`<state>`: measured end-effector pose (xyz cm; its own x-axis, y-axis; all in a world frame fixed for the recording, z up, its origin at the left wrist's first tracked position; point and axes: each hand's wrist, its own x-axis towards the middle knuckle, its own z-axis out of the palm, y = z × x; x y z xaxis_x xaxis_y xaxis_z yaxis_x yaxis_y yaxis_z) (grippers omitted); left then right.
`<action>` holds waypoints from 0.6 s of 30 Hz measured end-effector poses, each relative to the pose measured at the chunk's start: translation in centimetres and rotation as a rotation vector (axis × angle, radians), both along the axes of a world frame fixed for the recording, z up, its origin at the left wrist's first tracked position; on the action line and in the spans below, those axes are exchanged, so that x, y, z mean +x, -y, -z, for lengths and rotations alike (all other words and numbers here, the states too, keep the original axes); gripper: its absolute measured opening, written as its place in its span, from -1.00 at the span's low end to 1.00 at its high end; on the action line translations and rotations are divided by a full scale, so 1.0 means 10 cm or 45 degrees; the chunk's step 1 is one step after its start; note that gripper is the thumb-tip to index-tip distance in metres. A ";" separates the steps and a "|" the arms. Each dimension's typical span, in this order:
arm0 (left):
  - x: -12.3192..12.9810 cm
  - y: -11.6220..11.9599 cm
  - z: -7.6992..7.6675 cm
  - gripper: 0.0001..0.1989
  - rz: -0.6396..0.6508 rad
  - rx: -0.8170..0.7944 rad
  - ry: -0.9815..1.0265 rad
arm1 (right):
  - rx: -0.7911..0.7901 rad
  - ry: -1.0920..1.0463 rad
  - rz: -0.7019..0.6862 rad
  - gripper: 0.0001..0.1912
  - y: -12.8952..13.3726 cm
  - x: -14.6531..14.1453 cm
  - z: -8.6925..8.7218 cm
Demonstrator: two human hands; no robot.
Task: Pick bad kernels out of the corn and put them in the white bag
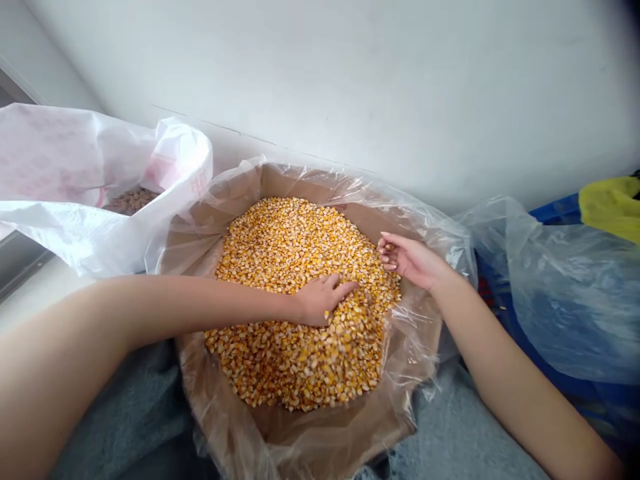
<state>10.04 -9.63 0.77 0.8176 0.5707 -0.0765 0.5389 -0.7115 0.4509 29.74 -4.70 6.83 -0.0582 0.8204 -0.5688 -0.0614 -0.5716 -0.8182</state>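
Observation:
Loose yellow and pale corn kernels (285, 250) fill much of a brown cardboard box (280, 423) lined with a clear plastic bag (420, 360). My left hand (325, 300) reaches across from the left and rests on the corn, palm down, fingers apart and partly sunk among the kernels. One kernel sits on the back of this hand near the wrist. Above the right side of the corn, my right hand (405, 257) has its fingers curled in, with a kernel showing among them; how many it holds is hidden.
To the left stands a white woven sack (85, 227) with brownish pellet-like pieces (131, 200) inside. A white wall (350, 87) rises behind the box. At right are a blue container (545, 333), a clear plastic sheet (580, 300) and a yellow cloth (607, 207). My legs (465, 427) flank the box.

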 end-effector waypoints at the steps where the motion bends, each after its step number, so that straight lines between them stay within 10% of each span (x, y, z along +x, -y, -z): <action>1: -0.01 -0.03 -0.01 -0.33 0.035 0.002 0.047 | 0.023 0.022 -0.026 -0.80 0.01 0.00 0.00; 10: -0.72 -0.88 -0.21 -0.65 -0.451 0.326 -0.095 | 0.418 1.151 -0.632 -0.60 0.04 -0.01 0.11; 18: -1.23 -1.10 -0.28 -0.69 -0.608 0.467 -0.871 | -0.021 1.547 -1.255 -0.66 0.10 -0.10 0.20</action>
<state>-2.29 1.39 3.58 0.3311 0.9211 -0.2047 0.8797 -0.3798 -0.2863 28.77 -5.71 4.80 -0.0649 0.7301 -0.6803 0.9958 0.0037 -0.0911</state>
